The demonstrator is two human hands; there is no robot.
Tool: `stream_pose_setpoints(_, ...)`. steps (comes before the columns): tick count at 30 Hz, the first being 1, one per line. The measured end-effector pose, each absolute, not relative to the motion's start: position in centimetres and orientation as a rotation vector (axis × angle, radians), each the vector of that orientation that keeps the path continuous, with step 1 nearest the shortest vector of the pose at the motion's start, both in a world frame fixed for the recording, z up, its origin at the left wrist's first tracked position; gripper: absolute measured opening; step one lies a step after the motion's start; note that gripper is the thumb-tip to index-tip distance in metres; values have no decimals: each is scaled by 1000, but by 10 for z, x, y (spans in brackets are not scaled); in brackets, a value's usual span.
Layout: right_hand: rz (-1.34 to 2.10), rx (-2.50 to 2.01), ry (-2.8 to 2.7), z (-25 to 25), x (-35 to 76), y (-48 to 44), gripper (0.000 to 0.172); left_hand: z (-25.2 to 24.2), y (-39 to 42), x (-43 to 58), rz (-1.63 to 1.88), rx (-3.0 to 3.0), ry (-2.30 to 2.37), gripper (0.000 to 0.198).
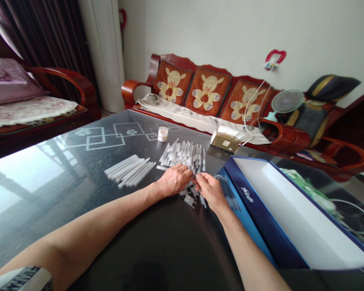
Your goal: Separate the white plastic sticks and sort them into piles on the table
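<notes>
My left hand (173, 180) rests knuckles-up on the dark glossy table (79, 194), fingers curled over small clear tubes. My right hand (210, 189) meets it fingertip to fingertip, pinching a small clear piece I cannot name. A heap of clear plastic tubes (185, 154) lies just beyond both hands. A tidier bundle of the same tubes (130, 170) lies to the left. Several short loose pieces (188, 199) sit under and between the hands.
An open blue box with a white inside (294, 210) stands at the right. A small white jar (163, 133) and a tan packet (226, 139) lie farther back. A red wooden sofa (206, 89) with cushions and a small fan (287, 101) stand behind the table.
</notes>
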State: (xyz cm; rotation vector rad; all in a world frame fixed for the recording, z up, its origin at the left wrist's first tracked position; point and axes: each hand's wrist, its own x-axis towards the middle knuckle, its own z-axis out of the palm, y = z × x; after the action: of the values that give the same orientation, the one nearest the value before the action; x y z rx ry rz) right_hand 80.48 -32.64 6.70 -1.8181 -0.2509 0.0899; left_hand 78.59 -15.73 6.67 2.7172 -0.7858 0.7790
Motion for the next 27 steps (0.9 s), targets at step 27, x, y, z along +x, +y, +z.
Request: stream_pose_setpoints(27,-442,-2427,-743,59,811,-337,26,67,-151,788,761,2756,-764,29)
